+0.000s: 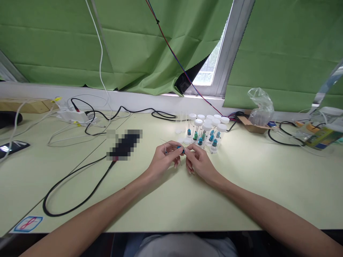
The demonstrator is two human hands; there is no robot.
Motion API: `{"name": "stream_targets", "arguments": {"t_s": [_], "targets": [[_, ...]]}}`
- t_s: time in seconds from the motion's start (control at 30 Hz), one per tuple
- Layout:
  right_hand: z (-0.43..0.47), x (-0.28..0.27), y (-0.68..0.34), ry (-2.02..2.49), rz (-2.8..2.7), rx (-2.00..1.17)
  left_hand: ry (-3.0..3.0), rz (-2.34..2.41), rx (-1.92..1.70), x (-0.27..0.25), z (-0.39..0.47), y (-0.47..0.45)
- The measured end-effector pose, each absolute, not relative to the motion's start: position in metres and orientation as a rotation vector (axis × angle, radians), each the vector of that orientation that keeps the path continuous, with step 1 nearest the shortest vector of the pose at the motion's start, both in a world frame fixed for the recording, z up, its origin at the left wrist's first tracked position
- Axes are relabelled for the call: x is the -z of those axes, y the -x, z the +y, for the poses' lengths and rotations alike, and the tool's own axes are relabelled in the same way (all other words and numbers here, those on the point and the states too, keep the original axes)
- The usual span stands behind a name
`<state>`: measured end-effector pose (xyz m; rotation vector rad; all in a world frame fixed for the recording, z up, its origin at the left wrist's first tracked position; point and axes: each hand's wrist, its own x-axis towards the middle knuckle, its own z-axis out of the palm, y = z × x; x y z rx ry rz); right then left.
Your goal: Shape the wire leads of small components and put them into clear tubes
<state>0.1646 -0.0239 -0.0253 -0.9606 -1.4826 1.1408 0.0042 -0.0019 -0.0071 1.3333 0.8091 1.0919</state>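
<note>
My left hand (164, 157) and my right hand (202, 162) meet above the table (182, 200), fingertips almost touching. Pinched between them is a small blue piece with thin wires (178, 146), mostly covered by the fingers. Fine wires stick out to the left, past my left fingers. Both hands are closed on this piece, thumbs on the near side. Just behind my right hand stands a cluster of clear tubes with white caps (206, 126), several with small blue or green pieces inside. Left of them stand clear tubes without visible caps (181, 123).
A blurred-out dark device (125, 144) with a looping black cable (64, 214) lies left of my hands. At the back right stands a cardboard box (252, 125) holding a clear plastic bag (261, 107). A white power strip (75, 115) and tangled cords lie back left.
</note>
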Motion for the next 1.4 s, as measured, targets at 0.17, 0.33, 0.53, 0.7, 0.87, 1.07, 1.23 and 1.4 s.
{"name": "stream_targets", "arguments": {"t_s": [0.17, 0.33, 0.53, 0.7, 0.87, 1.07, 1.23, 1.4], "targets": [[-0.0212, 0.0305, -0.1647, 0.964, -1.503, -1.094, -1.357, 0.812, -1.070, 0.0044, -0.0043, -0.0050], [-0.0225, 0.0299, -0.1644, 0.996, -1.490, -1.089, -1.357, 0.805, -1.068, 0.0048, -0.0034, -0.0052], [-0.0257, 0.0240, -0.1645, 0.993, -1.491, -1.139, -1.317, 0.822, -1.097, 0.0065, -0.0016, -0.0045], [-0.0248, 0.0253, -0.1648, 0.977, -1.494, -1.153, -1.314, 0.818, -1.102, 0.0066, -0.0017, -0.0046], [-0.0232, 0.0280, -0.1647, 0.981, -1.513, -1.117, -1.327, 0.816, -1.096, 0.0068, -0.0022, -0.0048], [-0.0205, 0.0325, -0.1639, 0.967, -1.507, -1.091, -1.380, 0.815, -1.066, 0.0035, -0.0046, -0.0049], [-0.0228, 0.0304, -0.1638, 0.996, -1.504, -1.081, -1.385, 0.822, -1.066, 0.0044, -0.0044, -0.0052], [-0.0253, 0.0265, -0.1642, 0.989, -1.499, -1.112, -1.367, 0.830, -1.080, 0.0068, -0.0031, -0.0050]]}}
